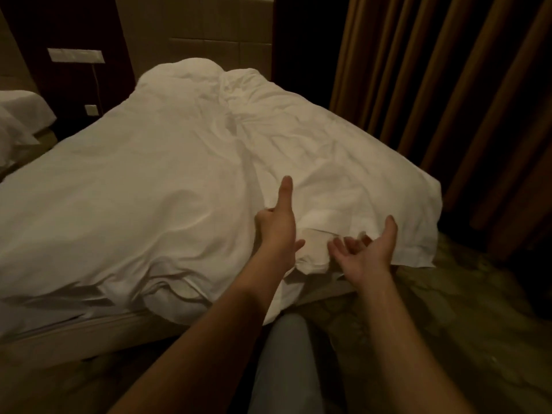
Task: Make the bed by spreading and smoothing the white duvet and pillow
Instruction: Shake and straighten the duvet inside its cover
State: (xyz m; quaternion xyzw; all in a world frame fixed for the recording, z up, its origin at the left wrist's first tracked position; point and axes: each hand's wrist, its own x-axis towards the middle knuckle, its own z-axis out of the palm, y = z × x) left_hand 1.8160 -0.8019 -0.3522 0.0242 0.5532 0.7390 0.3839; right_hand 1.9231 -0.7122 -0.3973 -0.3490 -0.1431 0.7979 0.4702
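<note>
1. The white duvet lies rumpled across the whole bed, its long axis running away from the person towards the headboard wall; the near edge hangs bunched over the foot of the mattress.
2. The left hand rests on the duvet near that edge. Its thumb points up the bed and the fingers curl down on the far side of the palm; whether they grip cloth is hard to tell in this dim light.
3. The right hand hovers palm-up, fingers spread and loosely bent, with nothing in it. It sits just beside the folded lump of cloth at the foot edge.
4. That lump lies between the two hands, slightly nearer the right one, so the right hand is better placed to take hold.
5. The near right corner of the duvet lies farther right, towards the curtain. Spreading likely means drawing the bunched cloth that way.
6. The pillow probably sits under the raised hump at the far end, well apart from both hands.
</note>
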